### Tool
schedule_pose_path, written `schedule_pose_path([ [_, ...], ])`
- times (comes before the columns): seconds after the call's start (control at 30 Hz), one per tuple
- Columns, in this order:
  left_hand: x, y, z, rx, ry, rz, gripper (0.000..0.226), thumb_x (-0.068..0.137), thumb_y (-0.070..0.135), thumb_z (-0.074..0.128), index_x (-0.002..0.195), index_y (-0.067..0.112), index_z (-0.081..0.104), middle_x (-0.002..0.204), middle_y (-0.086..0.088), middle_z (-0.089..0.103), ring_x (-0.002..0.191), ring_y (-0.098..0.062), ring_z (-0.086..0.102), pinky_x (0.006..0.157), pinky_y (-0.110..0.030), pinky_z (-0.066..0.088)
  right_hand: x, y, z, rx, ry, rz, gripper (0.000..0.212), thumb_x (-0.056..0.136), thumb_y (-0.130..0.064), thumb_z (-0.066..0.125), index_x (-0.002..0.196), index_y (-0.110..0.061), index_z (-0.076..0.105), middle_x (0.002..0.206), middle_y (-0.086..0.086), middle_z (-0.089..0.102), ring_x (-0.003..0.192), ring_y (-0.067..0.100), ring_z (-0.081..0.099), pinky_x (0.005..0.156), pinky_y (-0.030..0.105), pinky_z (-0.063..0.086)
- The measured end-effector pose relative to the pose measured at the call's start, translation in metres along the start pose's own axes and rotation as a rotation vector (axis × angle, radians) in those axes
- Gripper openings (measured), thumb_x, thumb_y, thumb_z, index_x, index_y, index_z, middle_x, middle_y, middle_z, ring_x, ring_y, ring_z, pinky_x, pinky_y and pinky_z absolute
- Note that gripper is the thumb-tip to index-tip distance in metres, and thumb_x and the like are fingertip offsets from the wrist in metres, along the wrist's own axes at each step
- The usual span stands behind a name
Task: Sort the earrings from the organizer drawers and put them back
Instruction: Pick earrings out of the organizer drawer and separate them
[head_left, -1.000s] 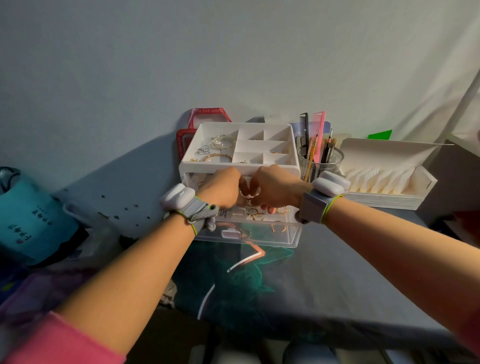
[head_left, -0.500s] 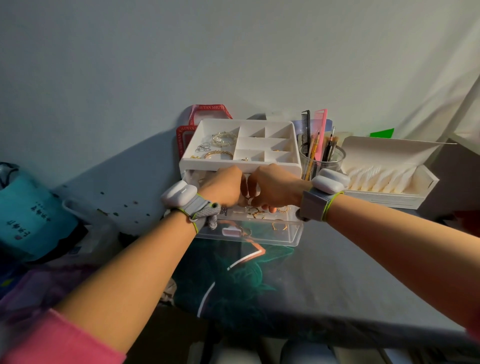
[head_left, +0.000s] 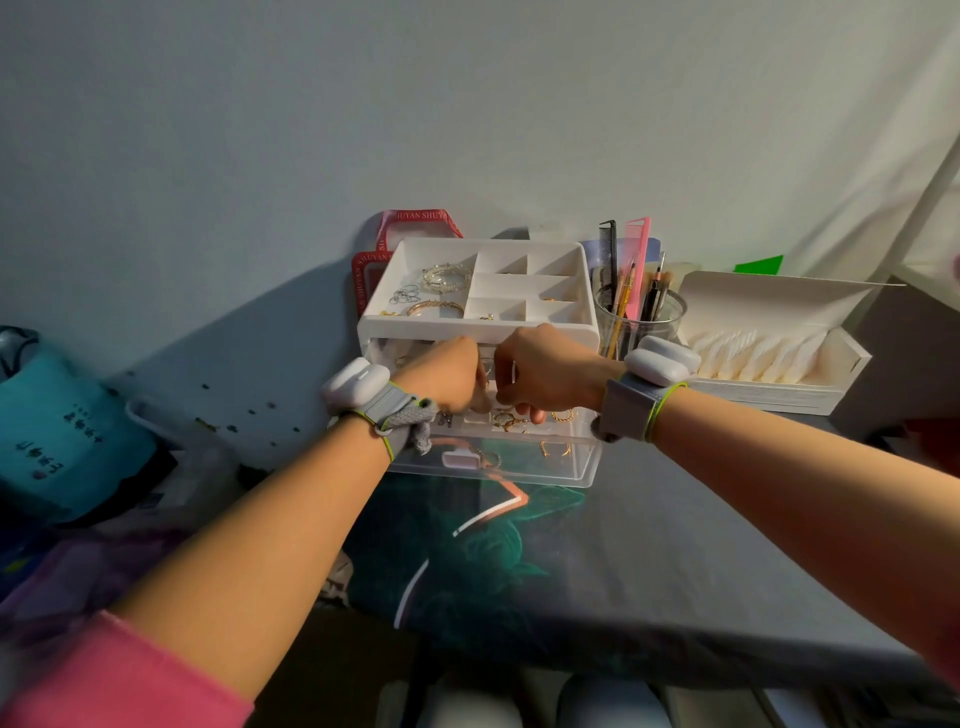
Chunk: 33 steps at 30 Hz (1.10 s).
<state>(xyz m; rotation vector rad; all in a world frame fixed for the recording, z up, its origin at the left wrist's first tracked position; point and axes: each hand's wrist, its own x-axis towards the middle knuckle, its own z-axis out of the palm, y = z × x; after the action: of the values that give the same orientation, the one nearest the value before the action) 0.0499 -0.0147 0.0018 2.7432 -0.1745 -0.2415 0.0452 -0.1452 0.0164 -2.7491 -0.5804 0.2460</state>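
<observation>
So over the last second my left hand (head_left: 447, 371) and right hand (head_left: 545, 371) have crept up a bit toward the organizer (head_left: 478, 325) front. The knuckles are nearly touching above the pulled-out clear drawer (head_left: 576, 467). My guess is I'm fiddling with one piece, so still mid-sort. Both have fingers curled, meeting tip to tip, but honestly I can't tell if either grip is pinching anything. The gold earrings (head_left: 556, 448) lie loose in the drawer, just below the grips, about 6 o'clock from the right hand.

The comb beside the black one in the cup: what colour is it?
Pink comb, clearest in the head view.
</observation>
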Motion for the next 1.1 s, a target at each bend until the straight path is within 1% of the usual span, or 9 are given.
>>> schedule_pose_path([
  [0.13,0.001,0.001,-0.001,-0.021,-0.008,-0.01,0.016,0.081,0.016,0.075,0.095,0.016,0.066,0.078,0.006,0.053,0.068,-0.01,0.05,0.06,-0.024,0.042,-0.004,-0.002,-0.003,0.015,0.009,-0.011,0.013,0.09,-0.012,0.064,0.099,-0.003,0.067,0.087,0.011,0.073,0.066,0.018,0.068,0.064,0.022,0.055],
  [0.27,0.001,0.0,-0.001,-0.011,-0.004,0.016,0.008,0.083,0.014,0.073,0.085,0.018,0.066,0.083,0.003,0.061,0.068,-0.01,0.052,0.064,-0.024,0.044,-0.007,-0.001,-0.007,0.046,0.03,-0.013,0.007,0.089,-0.013,0.065,0.092,-0.006,0.066,0.08,0.007,0.071,0.059,0.016,0.067,0.056,0.019,0.054],
  [0.33,0.0,0.001,-0.002,-0.017,0.012,0.013,0.007,0.083,0.014,0.072,0.085,0.018,0.067,0.087,0.0,0.063,0.072,-0.013,0.054,0.067,-0.027,0.046,-0.009,0.001,-0.01,0.07,0.048,-0.021,0.006,0.089,-0.012,0.065,0.089,-0.006,0.066,0.077,0.007,0.071,0.057,0.015,0.067,0.061,0.023,0.057],
  [0.5,-0.004,0.0,0.0,0.048,0.049,0.017,0.017,0.086,0.012,0.07,0.102,0.013,0.065,0.084,0.001,0.057,0.064,-0.009,0.049,0.051,-0.02,0.036,-0.016,0.008,-0.015,0.161,0.105,-0.049,0.007,0.089,-0.014,0.065,0.088,-0.007,0.066,0.073,0.005,0.071,0.053,0.011,0.065,0.061,0.021,0.057],
  [0.63,-0.006,0.0,0.0,0.147,0.084,0.023,0.028,0.086,0.019,0.072,0.112,0.013,0.064,0.094,-0.005,0.062,0.082,-0.021,0.056,0.067,-0.028,0.042,-0.022,0.015,-0.015,0.302,0.177,-0.039,0.007,0.087,-0.013,0.068,0.087,-0.006,0.068,0.07,0.004,0.071,0.046,0.005,0.062,0.048,0.012,0.05],
  [0.77,-0.003,0.0,0.003,0.178,0.092,0.024,0.018,0.084,0.019,0.073,0.102,0.019,0.068,0.089,-0.005,0.063,0.083,-0.025,0.06,0.069,-0.032,0.046,-0.026,0.02,-0.014,0.477,0.189,-0.012,0.009,0.086,-0.009,0.067,0.086,0.0,0.069,0.069,0.007,0.068,0.048,0.009,0.063,0.041,0.013,0.039],
  [0.83,-0.001,-0.001,0.003,0.182,0.093,0.017,0.012,0.084,0.014,0.072,0.093,0.021,0.067,0.078,0.0,0.06,0.072,-0.02,0.059,0.062,-0.029,0.044,-0.027,0.022,-0.014,0.546,0.184,-0.005,0.008,0.086,-0.007,0.066,0.085,0.0,0.068,0.07,0.009,0.067,0.049,0.01,0.063,0.041,0.015,0.037],
  [0.9,0.0,0.0,0.002,0.168,0.076,0.008,0.013,0.085,0.009,0.07,0.095,0.018,0.069,0.071,0.003,0.057,0.062,-0.015,0.054,0.054,-0.026,0.041,-0.027,0.023,-0.014,0.611,0.183,-0.007,0.006,0.086,-0.005,0.065,0.083,-0.001,0.067,0.07,0.01,0.066,0.048,0.009,0.063,0.04,0.015,0.036],
  [1.1,0.002,0.0,0.003,0.121,0.048,-0.044,0.018,0.085,0.012,0.072,0.102,0.011,0.068,0.085,-0.002,0.063,0.078,-0.022,0.061,0.062,-0.03,0.047,-0.029,0.029,-0.015,0.743,0.193,-0.015,0.006,0.087,-0.005,0.065,0.089,0.001,0.066,0.078,0.02,0.069,0.048,0.007,0.063,0.04,0.013,0.039],
])
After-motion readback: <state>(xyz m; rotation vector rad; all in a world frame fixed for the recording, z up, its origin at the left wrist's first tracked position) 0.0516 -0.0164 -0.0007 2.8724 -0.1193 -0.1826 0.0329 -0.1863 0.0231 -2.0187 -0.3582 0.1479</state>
